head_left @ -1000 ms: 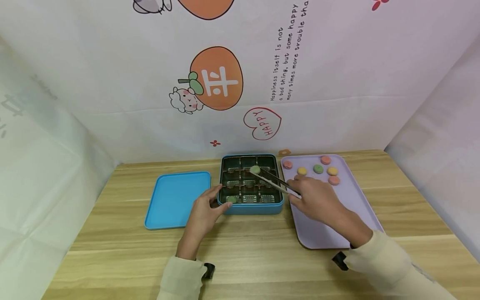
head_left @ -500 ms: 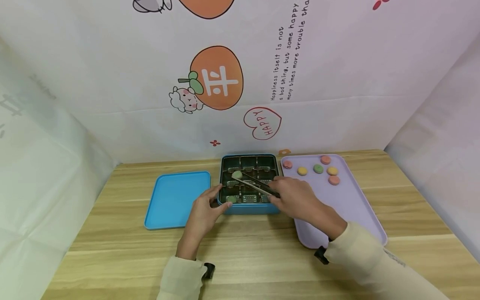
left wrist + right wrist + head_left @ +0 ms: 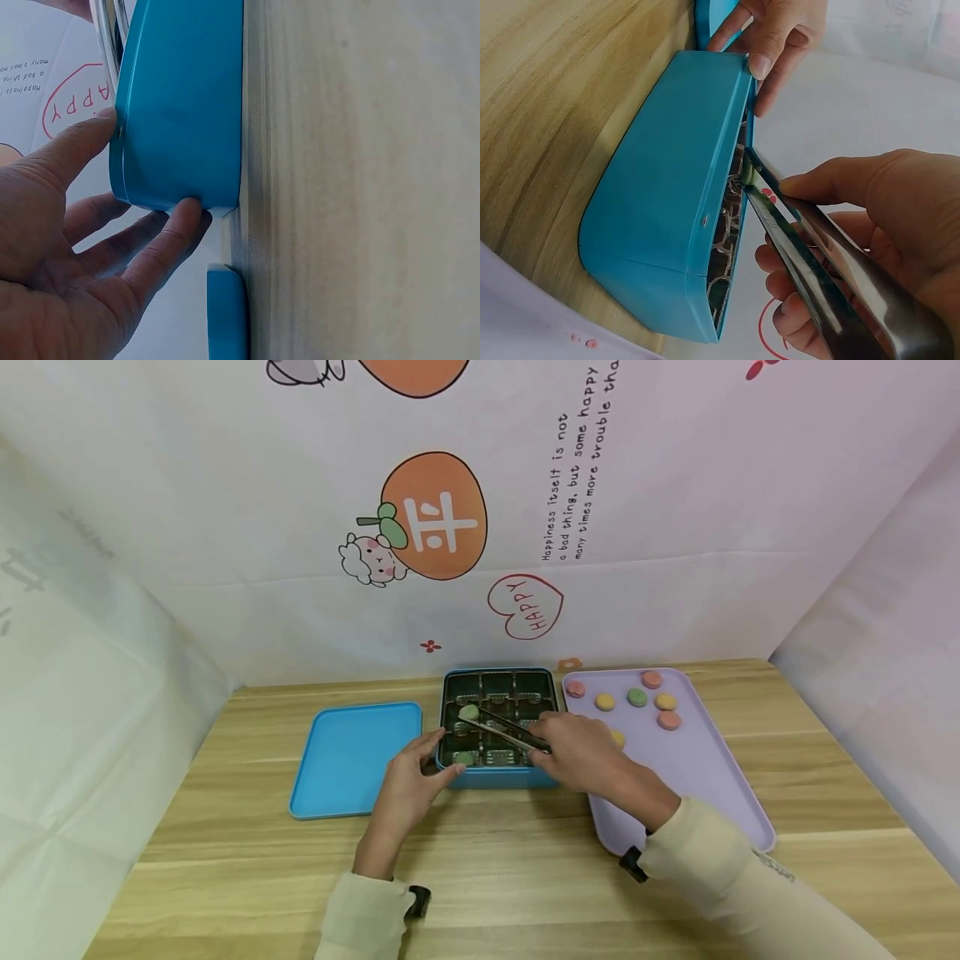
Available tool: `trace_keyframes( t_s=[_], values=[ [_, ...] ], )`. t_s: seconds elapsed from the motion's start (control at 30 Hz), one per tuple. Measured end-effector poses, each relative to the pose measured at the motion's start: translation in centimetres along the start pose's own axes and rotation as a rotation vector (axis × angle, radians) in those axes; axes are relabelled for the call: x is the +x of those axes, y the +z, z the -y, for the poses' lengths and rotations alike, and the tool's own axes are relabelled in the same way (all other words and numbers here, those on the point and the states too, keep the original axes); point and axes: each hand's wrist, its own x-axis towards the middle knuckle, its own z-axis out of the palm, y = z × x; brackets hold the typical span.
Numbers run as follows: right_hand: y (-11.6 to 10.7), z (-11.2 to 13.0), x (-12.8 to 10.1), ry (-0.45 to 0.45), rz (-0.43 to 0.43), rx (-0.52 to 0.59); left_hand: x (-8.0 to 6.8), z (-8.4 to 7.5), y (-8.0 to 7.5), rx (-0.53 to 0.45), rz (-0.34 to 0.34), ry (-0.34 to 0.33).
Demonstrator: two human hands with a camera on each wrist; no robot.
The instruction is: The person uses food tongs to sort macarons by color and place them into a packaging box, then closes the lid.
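Tongs [image 3: 504,730] sit clamped in the right hand [image 3: 581,758], tips pinching a green macaron [image 3: 468,712] over the tin's [image 3: 501,776] left-middle cell, presumably to keep fingers off it. Left hand [image 3: 408,783] braces the tin's near-left corner, thumb on the rim, fingers straight against the wall, likely to steady it. Another green macaron [image 3: 463,758] lies just nearer that thumb. Lid [image 3: 352,760] lies left of it; purple tray [image 3: 701,793] with loose macarons lies right of the grip.

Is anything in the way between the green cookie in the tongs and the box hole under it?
Nothing visible is. The right hand holds the tongs with the green cookie over a left-column hole of the box. That hole looks bare; another green cookie lies in the hole nearer the person.
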Motion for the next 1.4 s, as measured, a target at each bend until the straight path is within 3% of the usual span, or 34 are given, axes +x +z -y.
trace_keyframes(
  t_s=[1.4],
  values=[
    [0.31, -0.16, -0.51, 0.023, -0.012, 0.013, 0.07, 0.15, 0.10, 0.004, -0.004, 0.000]
  ],
)
